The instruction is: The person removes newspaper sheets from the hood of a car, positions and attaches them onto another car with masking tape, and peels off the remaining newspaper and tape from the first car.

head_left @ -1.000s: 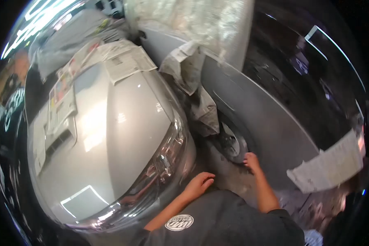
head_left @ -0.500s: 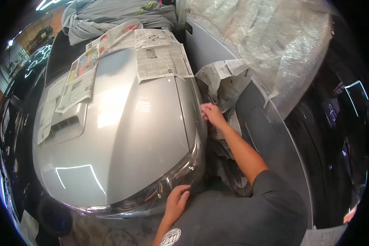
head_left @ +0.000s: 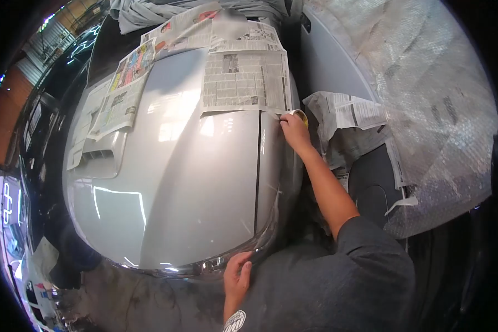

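My right hand (head_left: 295, 134) is closed at the fender's top edge, by the lower right corner of a newspaper sheet (head_left: 243, 83). It holds a roll of tape (head_left: 301, 117), whose yellowish inner ring shows just beyond the fingers. Under these lies the silver hood (head_left: 205, 182) of a car, with a dark seam between hood and fender (head_left: 269, 160). My left hand (head_left: 238, 275) hangs low by the headlight (head_left: 243, 248), fingers loosely extended, thumb apart, nothing in it. Whether its fingertips touch the car I cannot tell.
More newspaper (head_left: 116, 108) covers the hood scoop (head_left: 102, 160) and the windshield edge. A grey cloth (head_left: 149, 14) lies at the back. On the right stands an opened door panel (head_left: 337, 52) with paper and bubble wrap (head_left: 437, 122). A dark car (head_left: 39, 144) is at left.
My right hand has moved up along the fender to the newspaper's corner, and the tape roll now shows. My left hand stays low by the headlight. The view has shifted.
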A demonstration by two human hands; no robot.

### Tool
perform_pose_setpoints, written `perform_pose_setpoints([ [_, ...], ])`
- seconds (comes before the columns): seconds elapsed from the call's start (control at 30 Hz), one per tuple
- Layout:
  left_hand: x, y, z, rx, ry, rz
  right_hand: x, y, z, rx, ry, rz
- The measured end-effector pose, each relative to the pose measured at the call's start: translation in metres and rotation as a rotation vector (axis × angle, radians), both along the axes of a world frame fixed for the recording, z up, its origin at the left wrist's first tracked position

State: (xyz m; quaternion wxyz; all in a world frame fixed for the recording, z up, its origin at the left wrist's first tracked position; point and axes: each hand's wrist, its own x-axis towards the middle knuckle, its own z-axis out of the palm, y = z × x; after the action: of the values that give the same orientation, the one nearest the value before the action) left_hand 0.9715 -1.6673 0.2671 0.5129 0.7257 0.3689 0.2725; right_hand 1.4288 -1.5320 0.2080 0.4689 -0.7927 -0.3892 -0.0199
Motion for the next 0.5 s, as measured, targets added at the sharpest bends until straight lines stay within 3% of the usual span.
perform_pose_setpoints([
  [0.3,0.038,0.011,0.002,0.017,0.026,-0.024,0.013,0.005,0.007,0.071,0.145,0.110],
  [0.4,0.042,0.013,0.002,0.034,0.028,-0.027,0.016,0.007,0.012,0.008,0.502,0.114],
  [0.5,0.045,0.017,0.006,0.063,0.031,-0.015,0.024,0.013,0.001,0.054,0.473,0.164],
])
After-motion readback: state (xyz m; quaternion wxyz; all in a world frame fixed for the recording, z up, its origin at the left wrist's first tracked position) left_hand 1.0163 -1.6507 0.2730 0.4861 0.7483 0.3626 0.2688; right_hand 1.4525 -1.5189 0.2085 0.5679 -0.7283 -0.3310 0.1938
